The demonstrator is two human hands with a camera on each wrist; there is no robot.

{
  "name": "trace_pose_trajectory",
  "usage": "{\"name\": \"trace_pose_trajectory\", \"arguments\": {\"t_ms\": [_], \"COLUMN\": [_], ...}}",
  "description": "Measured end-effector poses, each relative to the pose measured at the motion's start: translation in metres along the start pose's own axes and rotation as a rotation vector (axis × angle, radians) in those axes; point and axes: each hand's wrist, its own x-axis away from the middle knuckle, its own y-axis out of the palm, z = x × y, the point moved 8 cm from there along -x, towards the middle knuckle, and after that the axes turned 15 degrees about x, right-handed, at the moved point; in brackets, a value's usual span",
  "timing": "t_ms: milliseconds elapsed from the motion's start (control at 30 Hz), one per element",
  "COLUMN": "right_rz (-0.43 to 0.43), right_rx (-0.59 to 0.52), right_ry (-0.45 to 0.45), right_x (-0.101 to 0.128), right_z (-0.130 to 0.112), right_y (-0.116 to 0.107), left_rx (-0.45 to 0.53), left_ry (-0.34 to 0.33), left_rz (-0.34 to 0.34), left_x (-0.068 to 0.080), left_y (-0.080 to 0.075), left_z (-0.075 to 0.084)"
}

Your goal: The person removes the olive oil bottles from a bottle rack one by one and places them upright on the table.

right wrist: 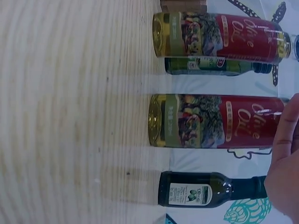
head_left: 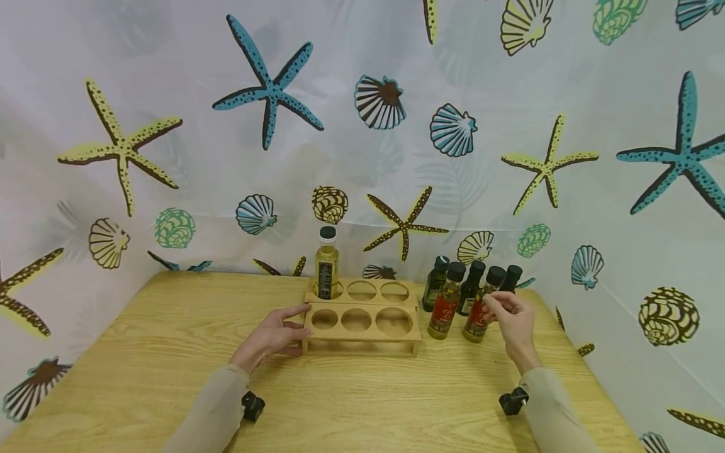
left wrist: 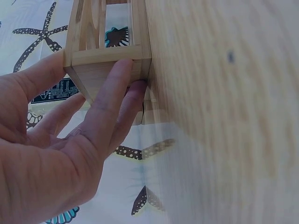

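My left hand point(head_left: 275, 331) touches the left end of a two-tier wooden bottle rack point(head_left: 362, 348), its fingers extended against the end panel point(left wrist: 105, 70). A clear bottle of yellow oil with a black label point(head_left: 326, 270) stands upright in the rack's back left hole. At the right, my right hand point(head_left: 514, 318) holds the upper part of a red-labelled olive oil bottle point(right wrist: 210, 121), which stands upright on the table. The thumb lies across its front; the other fingers are partly hidden. Another red-labelled olive oil bottle point(head_left: 444, 311) stands just to its left.
Dark green bottles stand behind and beside the red-labelled pair: one by the rack point(head_left: 435, 286), one in the middle point(head_left: 470, 290), one at the right point(right wrist: 191, 191). A curtain with starfish and shells point(head_left: 351, 163) encloses the wooden table point(head_left: 362, 402) at the back and sides.
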Motion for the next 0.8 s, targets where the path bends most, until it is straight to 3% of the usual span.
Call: {"name": "trace_pose_trajectory", "arguments": {"t_ms": [800], "right_rz": [-0.232], "right_rx": [0.113], "right_ry": [-0.003], "right_x": [0.012], "right_z": [-0.012], "right_y": [0.05], "left_rx": [0.021], "left_ry": [0.011], "left_rz": [0.001], "left_x": [-0.001], "left_y": [0.0], "left_z": [0.001]}}
